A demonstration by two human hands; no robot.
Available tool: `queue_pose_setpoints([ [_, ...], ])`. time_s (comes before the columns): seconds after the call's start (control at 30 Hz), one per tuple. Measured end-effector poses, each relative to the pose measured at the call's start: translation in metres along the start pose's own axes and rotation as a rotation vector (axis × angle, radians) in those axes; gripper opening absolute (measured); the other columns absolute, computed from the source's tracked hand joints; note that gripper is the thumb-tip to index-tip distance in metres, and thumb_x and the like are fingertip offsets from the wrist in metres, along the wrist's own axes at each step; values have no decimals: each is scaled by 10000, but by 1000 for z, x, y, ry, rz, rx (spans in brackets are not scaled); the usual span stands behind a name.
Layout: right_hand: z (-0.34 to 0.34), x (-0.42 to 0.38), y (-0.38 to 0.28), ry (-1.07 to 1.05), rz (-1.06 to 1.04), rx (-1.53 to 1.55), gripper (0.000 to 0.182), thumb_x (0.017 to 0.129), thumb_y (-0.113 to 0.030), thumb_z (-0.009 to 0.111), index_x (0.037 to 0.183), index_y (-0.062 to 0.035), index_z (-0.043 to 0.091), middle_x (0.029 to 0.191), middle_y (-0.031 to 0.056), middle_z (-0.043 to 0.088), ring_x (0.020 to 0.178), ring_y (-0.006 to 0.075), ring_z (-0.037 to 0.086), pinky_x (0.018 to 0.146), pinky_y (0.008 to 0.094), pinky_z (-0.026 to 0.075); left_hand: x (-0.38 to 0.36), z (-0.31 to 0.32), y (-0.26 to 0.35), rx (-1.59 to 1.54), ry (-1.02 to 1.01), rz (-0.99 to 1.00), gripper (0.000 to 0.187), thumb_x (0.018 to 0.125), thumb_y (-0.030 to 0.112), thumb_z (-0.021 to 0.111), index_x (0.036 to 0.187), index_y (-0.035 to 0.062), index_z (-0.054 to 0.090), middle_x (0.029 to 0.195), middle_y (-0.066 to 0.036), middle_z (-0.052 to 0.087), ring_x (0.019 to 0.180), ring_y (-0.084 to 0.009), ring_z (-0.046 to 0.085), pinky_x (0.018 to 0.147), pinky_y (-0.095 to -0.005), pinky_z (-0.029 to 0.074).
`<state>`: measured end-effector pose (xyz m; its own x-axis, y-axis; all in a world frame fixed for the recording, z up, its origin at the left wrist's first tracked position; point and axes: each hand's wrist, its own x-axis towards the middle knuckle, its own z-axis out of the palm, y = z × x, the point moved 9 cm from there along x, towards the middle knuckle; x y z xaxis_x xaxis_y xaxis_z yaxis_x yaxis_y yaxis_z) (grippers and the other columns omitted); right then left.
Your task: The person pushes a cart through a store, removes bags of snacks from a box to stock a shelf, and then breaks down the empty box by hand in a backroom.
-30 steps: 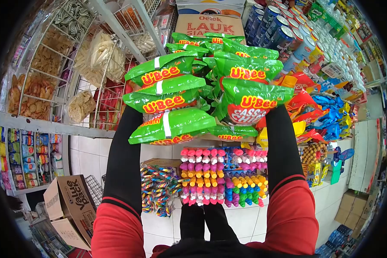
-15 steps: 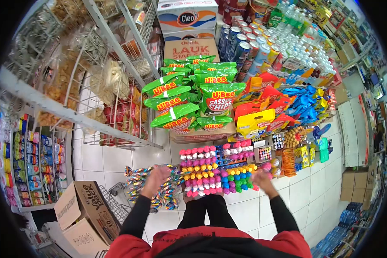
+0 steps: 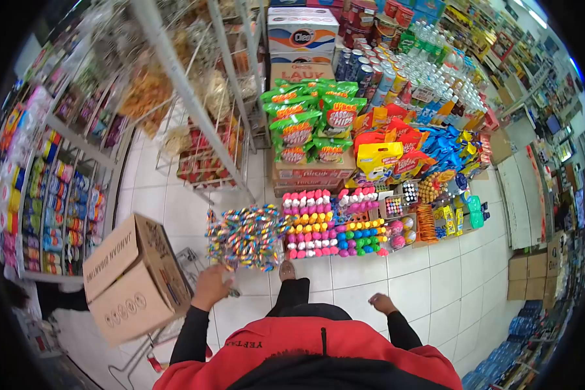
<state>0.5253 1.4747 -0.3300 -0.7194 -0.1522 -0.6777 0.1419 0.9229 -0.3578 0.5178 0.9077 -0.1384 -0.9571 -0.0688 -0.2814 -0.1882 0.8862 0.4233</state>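
Observation:
My left hand [image 3: 212, 286] hangs low over the floor at the front edge of a heap of multicoloured twisted candies [image 3: 247, 237], its fingers loosely bent and nothing visible in them. Below and left of it is a wire shopping cart [image 3: 190, 263]. On the other side of my body, my right hand [image 3: 382, 303] is loosely curled above the white tiles, apart from any goods. Rows of small pink, white, yellow, blue and green capped containers [image 3: 331, 224] are laid out ahead of me. One of my shoes [image 3: 287, 270] stands at their near edge.
A large cardboard box [image 3: 133, 279] sits over the cart on the left. Green chip bags [image 3: 296, 130] are stacked on cartons ahead, beside yellow packs [image 3: 378, 159] and blue packs [image 3: 448, 153]. A white wire rack [image 3: 198, 91] rises at left. Bottles and cans [image 3: 429, 78] fill the back right.
Both hands have drawn back from the display toward my body and hang lower. I have shifted, so the goods appear farther off and the cardboard box shows more fully.

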Motion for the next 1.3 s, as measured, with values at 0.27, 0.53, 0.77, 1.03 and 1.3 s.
queue_pose_setpoints([
  [0.27, -7, -8, 25, 335, -145, 224, 86, 809, -107, 535, 815, -42, 591, 716, 79, 627, 647, 164, 608, 598, 284, 485, -242, -32, -61, 182, 183, -557, 751, 716, 308, 677, 1326, 51, 321, 1400, -206, 226, 1303, -434, 142, 986, -561, 233],
  [0.53, 124, -82, -12, -123, -76, -38, 223, 754, -289, 625, 841, -84, 624, 860, 112, 643, 812, 284, 624, 725, 371, 496, -424, -81, -88, 294, 325, -892, 952, 656, 309, 735, 1405, 121, 178, 1457, -197, 28, 1316, -464, -20, 986, -635, 146],
  [0.77, 199, -115, -341, -190, -672, 61, 287, 807, -226, 614, 1007, -29, 556, 853, 141, 638, 786, 220, 626, 695, 304, 489, -574, -139, -183, 601, 859, -1291, 860, 763, 354, 635, 1402, 80, 130, 1442, -193, 129, 1320, -408, 116, 957, -646, 200],
  [1.03, 419, -122, -494, -464, -437, 135, 739, 797, -422, 614, 1307, -50, 230, 956, 121, 519, 756, 212, 566, 585, 328, 513, -568, -102, -326, -522, 835, -664, 287, 908, 106, 433, 1127, -46, 537, 985, -191, 622, 964, -272, 595, 843, -334, 435],
  [1.3, 394, -128, -567, -82, -318, 37, 379, 785, -322, 600, 981, -4, 530, 846, 240, 607, 810, 406, 595, 707, 446, 479, -523, -140, -397, -650, 829, -546, 247, 865, 99, 488, 1057, -46, 546, 915, -196, 619, 877, -275, 619, 781, -333, 469],
])
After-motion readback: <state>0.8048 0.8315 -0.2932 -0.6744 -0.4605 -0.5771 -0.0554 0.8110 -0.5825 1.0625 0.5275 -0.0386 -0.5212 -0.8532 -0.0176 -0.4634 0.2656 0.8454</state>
